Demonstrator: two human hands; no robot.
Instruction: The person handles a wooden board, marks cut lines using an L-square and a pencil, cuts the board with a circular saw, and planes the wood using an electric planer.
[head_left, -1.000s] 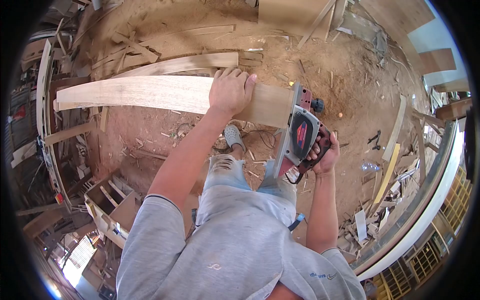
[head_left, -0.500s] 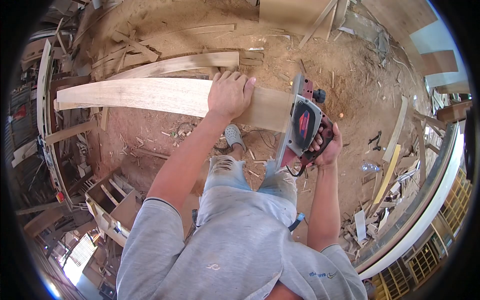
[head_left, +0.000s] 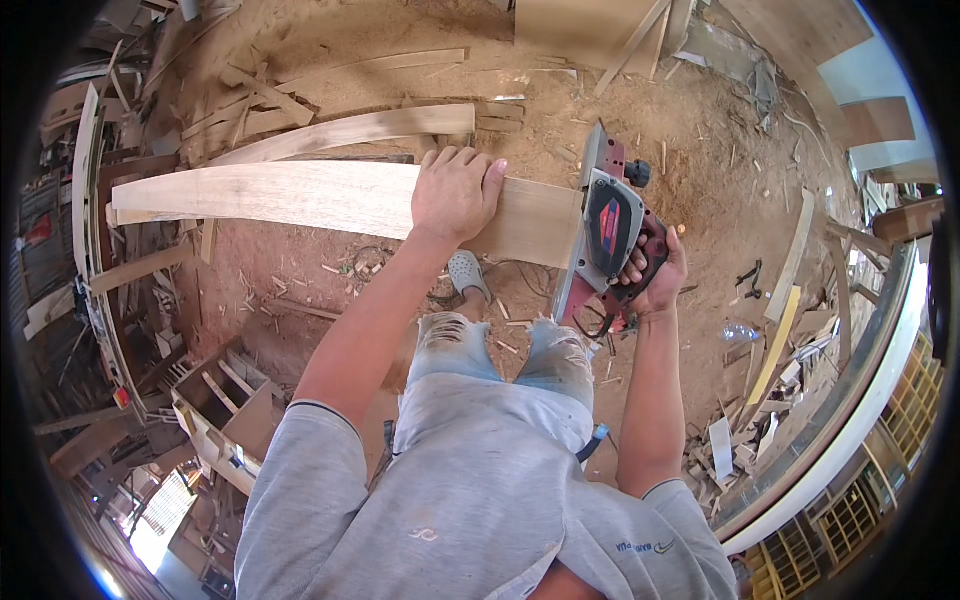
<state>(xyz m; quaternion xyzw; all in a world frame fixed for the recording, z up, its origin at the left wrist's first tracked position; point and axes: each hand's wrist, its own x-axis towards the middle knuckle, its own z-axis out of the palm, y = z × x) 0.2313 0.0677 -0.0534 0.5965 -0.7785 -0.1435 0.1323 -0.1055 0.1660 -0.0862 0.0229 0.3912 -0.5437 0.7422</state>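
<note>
A long pale wooden board (head_left: 300, 195) stretches from the left toward the middle, its left end narrower. My left hand (head_left: 455, 198) grips the board near its right part, fingers over the far edge and thumb to the right. In my right hand (head_left: 655, 268) is the rear handle of a red and grey electric planer (head_left: 610, 225), with my fingers wrapped round it. The planer stands on its side, its flat sole against the board's right end. Its black front knob points right.
A second curved board (head_left: 380, 125) lies behind the first. Offcuts and chips litter the dirt floor (head_left: 560, 100). At lower left is a wooden box (head_left: 250, 415); a scrap pile (head_left: 750, 440) lies at right. A grey clog (head_left: 466, 275) shows below the board.
The planer has moved away from my body along the board's end, with my right hand on it. My left hand and the board have shifted only slightly.
</note>
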